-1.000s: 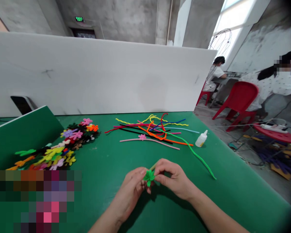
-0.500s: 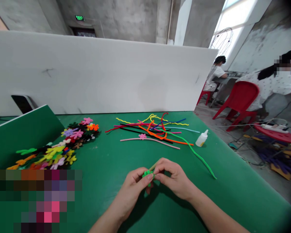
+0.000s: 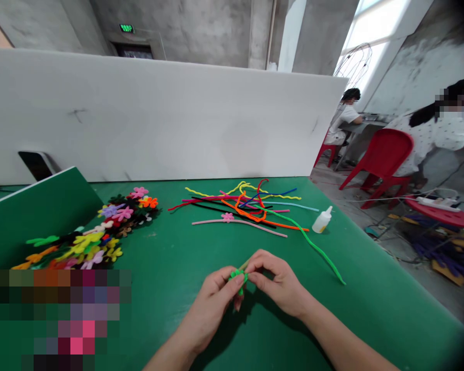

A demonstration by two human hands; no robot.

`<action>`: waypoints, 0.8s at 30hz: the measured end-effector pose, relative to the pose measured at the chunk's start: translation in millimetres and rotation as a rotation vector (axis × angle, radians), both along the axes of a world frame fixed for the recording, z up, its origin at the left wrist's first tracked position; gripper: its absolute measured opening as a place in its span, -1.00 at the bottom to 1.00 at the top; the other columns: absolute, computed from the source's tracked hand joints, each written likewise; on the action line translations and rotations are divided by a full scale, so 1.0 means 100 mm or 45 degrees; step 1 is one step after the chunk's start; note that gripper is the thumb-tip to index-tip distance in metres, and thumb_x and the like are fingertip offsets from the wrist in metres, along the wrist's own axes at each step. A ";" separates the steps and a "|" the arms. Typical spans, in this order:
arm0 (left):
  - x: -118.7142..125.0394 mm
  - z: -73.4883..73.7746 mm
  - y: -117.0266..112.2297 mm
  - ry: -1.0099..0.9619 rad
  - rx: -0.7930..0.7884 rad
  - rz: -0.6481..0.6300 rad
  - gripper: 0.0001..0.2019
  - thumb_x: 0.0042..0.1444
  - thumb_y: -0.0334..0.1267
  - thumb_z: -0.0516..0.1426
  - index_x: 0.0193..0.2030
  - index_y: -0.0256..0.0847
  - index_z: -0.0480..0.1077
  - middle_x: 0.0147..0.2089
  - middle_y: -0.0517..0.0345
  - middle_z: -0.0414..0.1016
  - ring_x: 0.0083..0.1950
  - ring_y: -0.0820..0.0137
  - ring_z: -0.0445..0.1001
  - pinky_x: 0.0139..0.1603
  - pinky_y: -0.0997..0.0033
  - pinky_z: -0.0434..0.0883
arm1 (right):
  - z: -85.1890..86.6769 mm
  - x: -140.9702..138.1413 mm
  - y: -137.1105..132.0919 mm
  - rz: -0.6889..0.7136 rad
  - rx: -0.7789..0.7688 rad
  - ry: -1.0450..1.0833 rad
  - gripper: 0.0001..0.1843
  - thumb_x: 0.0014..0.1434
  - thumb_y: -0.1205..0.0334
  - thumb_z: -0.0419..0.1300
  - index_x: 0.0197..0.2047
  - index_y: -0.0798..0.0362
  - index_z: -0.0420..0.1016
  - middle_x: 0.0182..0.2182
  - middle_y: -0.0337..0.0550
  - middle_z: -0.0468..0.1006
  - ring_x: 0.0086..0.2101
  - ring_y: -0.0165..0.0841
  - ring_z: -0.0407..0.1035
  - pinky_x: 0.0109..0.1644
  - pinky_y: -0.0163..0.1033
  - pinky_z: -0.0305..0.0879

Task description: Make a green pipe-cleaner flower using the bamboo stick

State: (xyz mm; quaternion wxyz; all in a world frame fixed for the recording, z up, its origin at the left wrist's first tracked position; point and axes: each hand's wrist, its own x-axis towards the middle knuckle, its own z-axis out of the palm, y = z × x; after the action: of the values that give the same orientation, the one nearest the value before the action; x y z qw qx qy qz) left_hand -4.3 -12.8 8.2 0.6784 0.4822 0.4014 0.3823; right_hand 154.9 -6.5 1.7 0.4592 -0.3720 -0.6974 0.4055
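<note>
Low over the green table [image 3: 170, 257], both my hands meet on a small green felt flower [image 3: 237, 275]. My left hand [image 3: 212, 304] pinches the flower from the left. My right hand [image 3: 276, 283] pinches it from the right, along with a thin tan stem that pokes out above the fingers. Much of the flower is hidden between my fingertips. Beyond my hands lies a loose bunch of coloured pipe cleaners [image 3: 247, 203], and a pink pipe cleaner with a pink flower [image 3: 227, 217] on it.
A heap of coloured felt flowers [image 3: 100, 232] lies at the left beside a raised green board [image 3: 38, 211]. A small white glue bottle [image 3: 321, 220] lies near the table's right edge. A white partition [image 3: 158, 113] backs the table. Two people sit on red chairs at the far right.
The flower showed its petals open between my fingers; now my fingertips have closed tighter round it and it looks bunched. My hands stayed in the same place.
</note>
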 end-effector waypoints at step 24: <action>0.00 0.02 -0.02 0.629 0.769 0.063 -0.85 0.07 -0.34 0.02 -0.44 -0.28 0.37 -0.47 0.15 0.33 -0.40 0.41 0.30 -0.35 0.49 0.24 | -0.03 -0.01 -0.01 -0.007 0.032 -0.064 -0.90 0.08 0.31 0.09 -0.31 0.09 0.39 -0.41 -0.17 0.41 -0.42 -0.42 0.26 -0.34 -0.32 0.22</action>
State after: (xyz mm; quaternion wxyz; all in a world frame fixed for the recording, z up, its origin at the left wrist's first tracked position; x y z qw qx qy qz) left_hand -3.9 -15.0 10.7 0.3794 0.7279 0.4335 0.3719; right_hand 153.9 -7.9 -1.3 0.4473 -0.3783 -0.7126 0.3859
